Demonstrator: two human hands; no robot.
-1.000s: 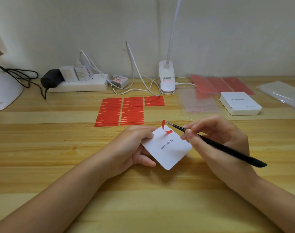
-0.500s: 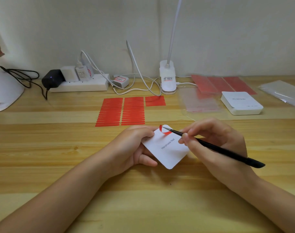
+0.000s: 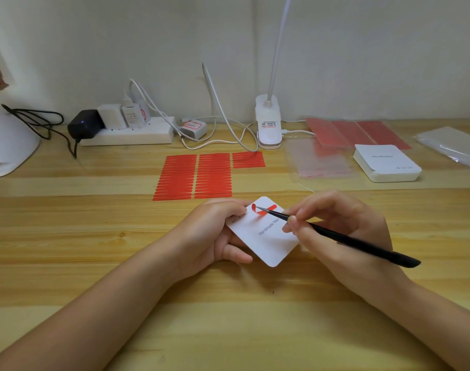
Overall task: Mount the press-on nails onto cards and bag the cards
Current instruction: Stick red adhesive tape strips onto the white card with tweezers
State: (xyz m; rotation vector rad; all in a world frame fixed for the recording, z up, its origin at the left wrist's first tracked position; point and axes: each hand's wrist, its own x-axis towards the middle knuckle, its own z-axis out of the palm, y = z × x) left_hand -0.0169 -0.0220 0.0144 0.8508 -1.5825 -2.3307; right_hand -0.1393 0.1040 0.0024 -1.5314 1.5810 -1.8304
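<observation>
Left hand [image 3: 215,234] grips white card [image 3: 266,236] by its 9 o'clock edge, held just above counter [image 3: 94,236] at centre. Right hand [image 3: 333,226] pinches black tweezers [image 3: 343,238], tips clamped on a curled red adhesive strip [image 3: 262,209] at the card's 12 o'clock corner, one end looks stuck down. Strip likely thin, floppy, tacky; take it by the free end, tweezers only. Card light, fairly stiff; hold by edges. Card reads "Handmade Nail". Red strip sheets [image 3: 196,176] at 12 o'clock, card stack [image 3: 386,163] at 2 o'clock, print too small to read
</observation>
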